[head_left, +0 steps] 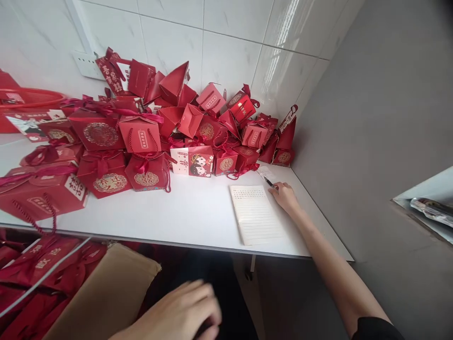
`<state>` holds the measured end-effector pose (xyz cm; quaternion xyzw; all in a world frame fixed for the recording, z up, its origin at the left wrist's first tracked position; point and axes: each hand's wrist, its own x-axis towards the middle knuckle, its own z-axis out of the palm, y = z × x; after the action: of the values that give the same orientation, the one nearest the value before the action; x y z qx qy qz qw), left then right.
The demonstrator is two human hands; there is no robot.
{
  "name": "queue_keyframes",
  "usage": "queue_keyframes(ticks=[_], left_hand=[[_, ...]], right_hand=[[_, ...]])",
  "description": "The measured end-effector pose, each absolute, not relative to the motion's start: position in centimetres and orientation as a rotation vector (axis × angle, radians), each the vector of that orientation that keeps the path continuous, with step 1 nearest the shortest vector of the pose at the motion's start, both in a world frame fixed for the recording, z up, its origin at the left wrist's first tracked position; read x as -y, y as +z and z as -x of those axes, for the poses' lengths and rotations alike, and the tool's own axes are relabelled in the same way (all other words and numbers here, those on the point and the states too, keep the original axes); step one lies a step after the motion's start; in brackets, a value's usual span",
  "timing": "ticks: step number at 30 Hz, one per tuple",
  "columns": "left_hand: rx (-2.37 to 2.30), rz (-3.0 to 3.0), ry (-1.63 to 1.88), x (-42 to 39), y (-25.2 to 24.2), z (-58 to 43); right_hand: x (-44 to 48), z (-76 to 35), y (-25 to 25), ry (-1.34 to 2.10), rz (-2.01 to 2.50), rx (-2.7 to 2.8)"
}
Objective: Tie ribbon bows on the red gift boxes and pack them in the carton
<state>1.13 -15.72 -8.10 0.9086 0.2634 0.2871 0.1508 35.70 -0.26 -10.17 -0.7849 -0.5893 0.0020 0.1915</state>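
My right hand (286, 197) rests on the white table, closed around a dark pen (271, 183) whose tip points up and left. Just left of that hand lies a lined notebook (256, 217), its top lines filled with small handwriting and the lines below bare. A small clear or white piece (264, 172) lies by the pen's tip; I cannot make out what it is. Low in the view, below the table edge, my left hand (180, 309) hovers over my lap, slightly blurred. Its fingers are loosely bent, thumb apart, and nothing shows in them.
Red gift boxes (146, 177) with ribbons and cord handles are piled along the tiled wall. A red basket (35, 99) stands far left. Beneath the table, a cardboard flap (109, 288) borders more red boxes (53, 264). A grey panel (354, 118) closes off the right side.
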Motion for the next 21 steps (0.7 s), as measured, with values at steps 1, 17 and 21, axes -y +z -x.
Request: queue_keyframes(ticks=[1, 17, 21], left_hand=[[-0.629, -2.631, 0.704, 14.1, -8.0, -3.0], [-0.584, -2.856, 0.268, 5.0, -12.0, -11.1], [-0.617, -2.996, 0.348, 5.6, -12.5, -10.3]], right_hand=[[0.3, -35.5, -10.4, 0.014, 2.223, 1.653], [0.6, -27.8, -8.1, 1.152, 0.983, 0.884], [-0.6, -25.8, -10.6, 1.196, 1.061, 0.828]])
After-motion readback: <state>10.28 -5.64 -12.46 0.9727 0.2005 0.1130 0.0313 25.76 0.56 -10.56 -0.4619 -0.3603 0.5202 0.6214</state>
